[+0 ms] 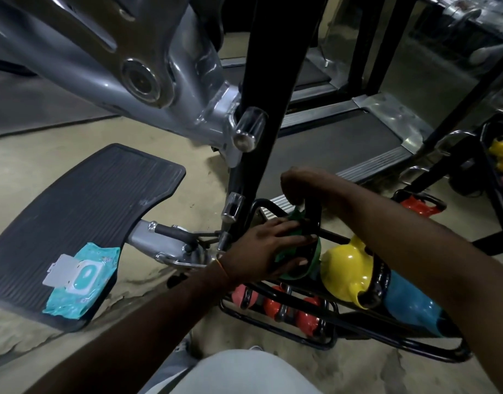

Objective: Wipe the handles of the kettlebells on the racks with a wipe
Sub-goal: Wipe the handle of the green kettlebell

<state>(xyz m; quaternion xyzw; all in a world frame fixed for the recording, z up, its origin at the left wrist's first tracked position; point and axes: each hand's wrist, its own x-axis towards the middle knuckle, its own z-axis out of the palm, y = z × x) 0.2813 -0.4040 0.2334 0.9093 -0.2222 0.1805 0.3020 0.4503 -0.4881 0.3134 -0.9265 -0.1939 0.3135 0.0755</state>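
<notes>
A green kettlebell (pixel 315 257) stands at the left end of the black rack (pixel 386 327), mostly hidden under my hands. My left hand (pixel 268 245) rests on its body with fingers spread. My right hand (pixel 300 186) curls round the kettlebell's black handle (pixel 315 211) from above; no wipe shows in it. Beside it on the rack lie a yellow kettlebell (pixel 347 273) and a blue kettlebell (pixel 409 302). Red kettlebells (pixel 276 304) fill the lower shelf. A teal wipe pack (pixel 84 280) with its lid flipped up lies on a black footplate (pixel 82 217).
A grey machine frame (pixel 108 66) and a black upright post (pixel 270 89) loom just behind the rack. A treadmill deck (pixel 335 140) lies beyond. At the right stands a second rack with a red kettlebell (pixel 418 206) and yellow weights (pixel 502 155). The floor is sandy concrete.
</notes>
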